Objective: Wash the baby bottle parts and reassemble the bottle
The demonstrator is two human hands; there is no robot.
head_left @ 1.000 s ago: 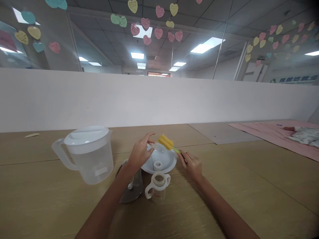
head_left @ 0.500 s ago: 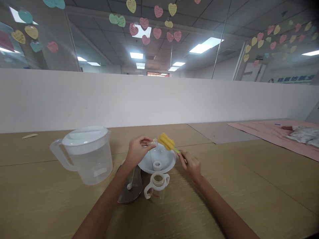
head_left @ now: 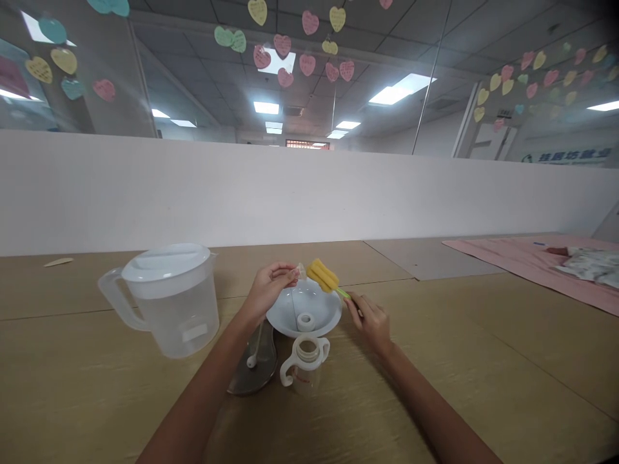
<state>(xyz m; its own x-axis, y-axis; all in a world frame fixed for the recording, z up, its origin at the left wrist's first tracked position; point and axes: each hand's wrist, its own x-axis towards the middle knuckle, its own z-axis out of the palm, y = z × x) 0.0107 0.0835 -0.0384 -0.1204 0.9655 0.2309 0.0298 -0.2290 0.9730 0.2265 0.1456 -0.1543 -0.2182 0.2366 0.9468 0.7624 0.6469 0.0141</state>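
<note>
My left hand [head_left: 269,290] pinches a small clear bottle nipple [head_left: 302,271] above the white bowl [head_left: 329,316]. My right hand [head_left: 371,323] grips the thin green handle of a sponge bottle brush [head_left: 322,275]. Its yellow head is beside the nipple, very close to it; whether they touch I cannot tell. Inside the bowl lies a white collar ring [head_left: 305,321]. In front of the bowl stands an uncapped clear baby bottle [head_left: 306,377] with white side handles. A kidney-shaped metal tray [head_left: 240,383], partly behind my left forearm, holds a straw with a white weighted end [head_left: 252,361].
To the left stands a lidded translucent pitcher [head_left: 178,316] on the wooden table [head_left: 459,361]. A pink cloth [head_left: 522,258] with a patterned bundle [head_left: 592,263] on it lies far right. A low white wall [head_left: 309,193] runs along the back.
My left fingers have turned the nipple, which now points more upright beside the brush head. The right hand and brush have hardly moved.
</note>
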